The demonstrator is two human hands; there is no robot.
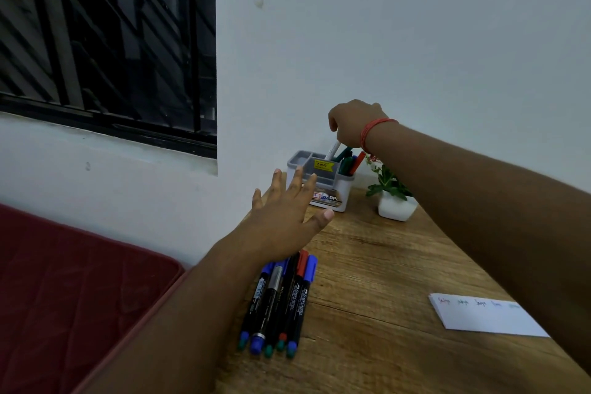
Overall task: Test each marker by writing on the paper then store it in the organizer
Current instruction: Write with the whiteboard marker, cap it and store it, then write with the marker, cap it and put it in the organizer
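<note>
A grey and white organizer (339, 195) stands at the far end of the wooden table (383, 265) against the wall, with several markers (350, 163) in its right compartment. My right hand (351, 125) hangs over it and holds a white-bodied marker (332, 150) whose lower end dips into the organizer. My left hand (287, 214) hovers with straight, spread fingers just in front of the organizer, holding nothing. Several black markers (281, 301) with blue and red caps lie side by side near the table's left edge. A white paper (483, 317) with coloured scribbles lies at the right.
A small plant in a white pot (395, 201) stands right of the organizer, under my right forearm. A red padded cushion (70, 291) lies left of the table. A barred window (105, 35) is in the wall at upper left.
</note>
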